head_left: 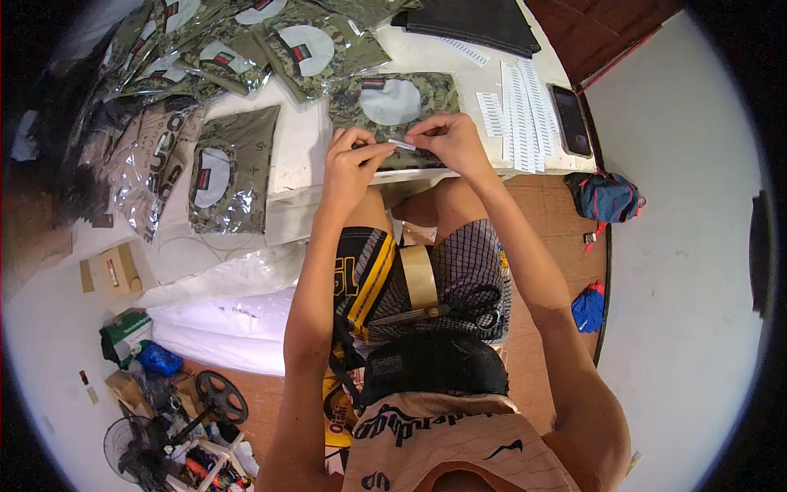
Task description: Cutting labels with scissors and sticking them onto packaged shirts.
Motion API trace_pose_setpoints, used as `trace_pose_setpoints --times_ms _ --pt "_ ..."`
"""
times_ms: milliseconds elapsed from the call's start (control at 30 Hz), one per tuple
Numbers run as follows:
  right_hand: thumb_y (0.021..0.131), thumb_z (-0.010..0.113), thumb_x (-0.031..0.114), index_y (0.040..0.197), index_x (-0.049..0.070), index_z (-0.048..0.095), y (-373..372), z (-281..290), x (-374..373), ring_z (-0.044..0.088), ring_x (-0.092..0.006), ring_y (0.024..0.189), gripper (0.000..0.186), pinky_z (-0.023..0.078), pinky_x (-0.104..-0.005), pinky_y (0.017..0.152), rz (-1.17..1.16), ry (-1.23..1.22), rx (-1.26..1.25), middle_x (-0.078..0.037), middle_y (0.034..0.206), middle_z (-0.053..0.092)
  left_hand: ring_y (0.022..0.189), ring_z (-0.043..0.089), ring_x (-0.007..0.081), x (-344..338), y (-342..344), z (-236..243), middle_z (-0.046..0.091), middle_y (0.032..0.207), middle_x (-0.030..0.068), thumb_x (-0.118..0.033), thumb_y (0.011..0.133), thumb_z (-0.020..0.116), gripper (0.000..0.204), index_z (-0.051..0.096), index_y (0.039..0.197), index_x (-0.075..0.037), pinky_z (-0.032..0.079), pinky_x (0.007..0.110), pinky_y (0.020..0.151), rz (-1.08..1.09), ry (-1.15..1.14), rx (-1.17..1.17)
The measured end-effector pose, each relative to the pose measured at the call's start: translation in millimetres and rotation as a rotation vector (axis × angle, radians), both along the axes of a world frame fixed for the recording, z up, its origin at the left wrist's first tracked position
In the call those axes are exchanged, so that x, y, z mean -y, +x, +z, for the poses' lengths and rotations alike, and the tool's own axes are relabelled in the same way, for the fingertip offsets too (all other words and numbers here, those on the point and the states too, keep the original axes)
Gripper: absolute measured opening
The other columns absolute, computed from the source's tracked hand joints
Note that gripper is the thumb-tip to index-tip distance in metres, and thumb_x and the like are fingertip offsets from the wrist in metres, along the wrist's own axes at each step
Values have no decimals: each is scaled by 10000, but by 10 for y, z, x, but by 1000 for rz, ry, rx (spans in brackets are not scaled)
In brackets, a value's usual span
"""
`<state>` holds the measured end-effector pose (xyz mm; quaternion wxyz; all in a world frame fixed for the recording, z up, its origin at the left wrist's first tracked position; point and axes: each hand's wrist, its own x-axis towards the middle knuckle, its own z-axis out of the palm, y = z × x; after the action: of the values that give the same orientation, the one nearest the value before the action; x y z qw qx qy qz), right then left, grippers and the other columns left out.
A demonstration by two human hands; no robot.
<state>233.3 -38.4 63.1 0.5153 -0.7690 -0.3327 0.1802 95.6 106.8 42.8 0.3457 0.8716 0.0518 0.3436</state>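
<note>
A small white label strip (402,144) spans the gap between my two hands, its ends pinched in the fingertips. My left hand (351,160) is closed on its left end, with finger and thumb pressed together. From the other side, my right hand (452,143) pinches the right end. Beneath them, at the table's near edge, lies a folded camouflage shirt (348,102) with a pale round neck area and a dark neck tag. What is printed on the strip is too small to make out.
Bagged folded shirts (307,49) pile at the far left; another bagged shirt (238,168) lies nearer. Printed label strips (520,115) and a phone (570,120) are on the right of the white table (291,135). A tape roll (419,276) and scissors (484,305) rest on my lap.
</note>
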Motion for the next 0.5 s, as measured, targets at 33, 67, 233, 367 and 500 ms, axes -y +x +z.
trace_pose_setpoints --times_ms 33,67,233,367,500 --pt "732 794 77 840 26 753 -4 -6 8 513 -76 625 126 421 -241 573 -15 3 23 -25 720 651 757 522 191 -21 13 4 577 795 46 -15 706 763 227 769 914 -108 440 307 661 -2 1 2" --pt "732 794 77 840 26 753 -5 -15 11 513 -76 625 126 421 -241 573 -17 4 25 -25 720 651 757 525 206 -42 25 8 570 783 46 -33 705 760 212 770 899 -118 447 325 667 -18 -25 -31" --pt "731 796 72 824 17 745 -42 -61 7 510 -66 614 120 418 -230 561 -59 -38 -16 -23 710 650 753 532 223 -111 60 22 563 763 51 -69 711 759 191 771 892 -128 452 341 680 -65 -78 -109" --pt "729 796 71 819 18 742 -54 -107 22 504 -65 605 117 416 -231 556 -72 -3 3 -19 706 645 742 528 226 -114 72 32 554 755 53 -78 729 752 177 769 899 -125 448 348 679 -87 -93 -155" --pt "687 791 107 823 48 752 -79 -80 16 575 -153 608 154 466 -289 598 -79 -24 57 -84 667 651 738 521 225 -140 63 72 545 759 61 -61 736 743 177 764 905 -110 446 346 668 -118 12 -164"
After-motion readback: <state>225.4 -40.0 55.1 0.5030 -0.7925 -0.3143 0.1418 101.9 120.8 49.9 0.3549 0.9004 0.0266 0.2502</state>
